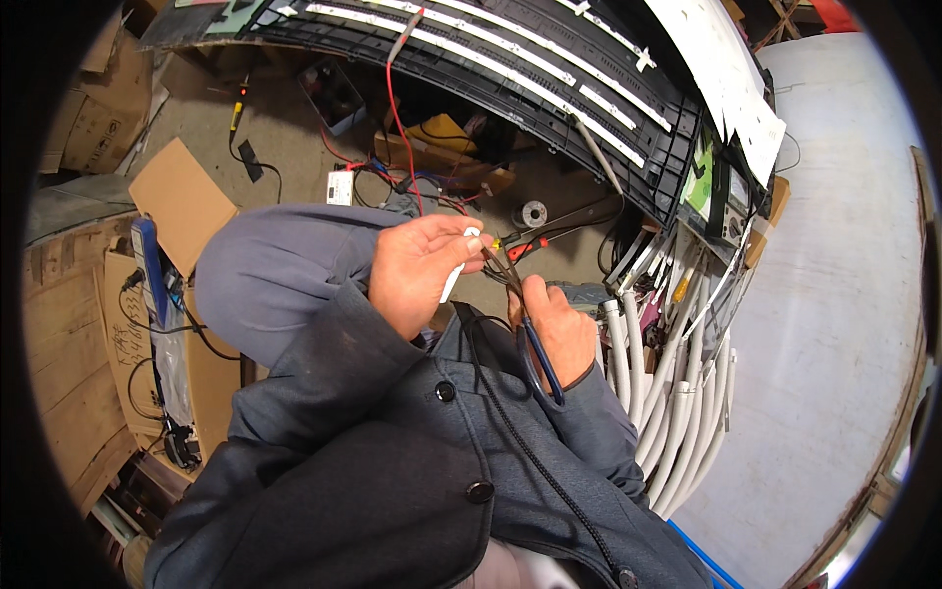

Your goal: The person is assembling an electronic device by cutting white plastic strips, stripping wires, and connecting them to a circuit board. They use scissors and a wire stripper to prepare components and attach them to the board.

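Note:
Between the thumb and fingers of my left hand is a narrow white strip, its upper end bent over by the fingertips. My right hand is closed round blue-handled scissors, whose dark blades point up and left to the fingers of my left hand. The blade tips lie close to the white strip; whether they touch it I cannot tell. Both hands are in front of my chest, above my lap.
A large black panel with white light strips spans the top. A red test lead hangs from it. On the floor are a solder spool, a red-handled screwdriver and cables. Several white tubes stand at right beside a whitish board.

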### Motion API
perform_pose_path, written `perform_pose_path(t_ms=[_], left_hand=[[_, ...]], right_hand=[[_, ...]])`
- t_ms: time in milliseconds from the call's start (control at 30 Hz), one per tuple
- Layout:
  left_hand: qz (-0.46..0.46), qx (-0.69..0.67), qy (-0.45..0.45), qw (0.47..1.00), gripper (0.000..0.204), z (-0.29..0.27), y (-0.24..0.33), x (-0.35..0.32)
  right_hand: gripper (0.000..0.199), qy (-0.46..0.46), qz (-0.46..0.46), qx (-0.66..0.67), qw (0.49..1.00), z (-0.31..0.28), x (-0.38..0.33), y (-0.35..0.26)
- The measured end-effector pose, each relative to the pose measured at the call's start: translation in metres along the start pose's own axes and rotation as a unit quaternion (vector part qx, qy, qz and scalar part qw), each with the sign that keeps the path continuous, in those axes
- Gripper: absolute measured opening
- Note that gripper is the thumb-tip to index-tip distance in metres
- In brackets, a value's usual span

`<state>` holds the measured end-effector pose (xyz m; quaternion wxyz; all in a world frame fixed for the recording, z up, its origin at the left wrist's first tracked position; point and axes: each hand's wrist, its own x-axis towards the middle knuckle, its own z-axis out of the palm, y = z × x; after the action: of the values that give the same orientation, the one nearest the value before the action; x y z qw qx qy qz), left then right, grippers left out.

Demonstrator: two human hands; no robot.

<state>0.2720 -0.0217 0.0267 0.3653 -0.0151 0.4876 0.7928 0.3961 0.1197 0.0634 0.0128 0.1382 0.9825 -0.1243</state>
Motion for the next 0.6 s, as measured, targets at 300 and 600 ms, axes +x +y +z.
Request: perform_pose_path(t_ms=[300,600], left_hand=[[0.001,0.004,-0.03,1.0,0.023,-0.002,-0.003,0.001],[-0.035,0.027,-0.024,0.999,0.027,-0.002,0.0,0.004]], right_hand=[[0.02,-0.001,-0.019,0.028,0.999,-0.004,0.001,0.011],[0.017,0.006,0.003,-0.003,1.0,-0.003,-0.001,0.006]])
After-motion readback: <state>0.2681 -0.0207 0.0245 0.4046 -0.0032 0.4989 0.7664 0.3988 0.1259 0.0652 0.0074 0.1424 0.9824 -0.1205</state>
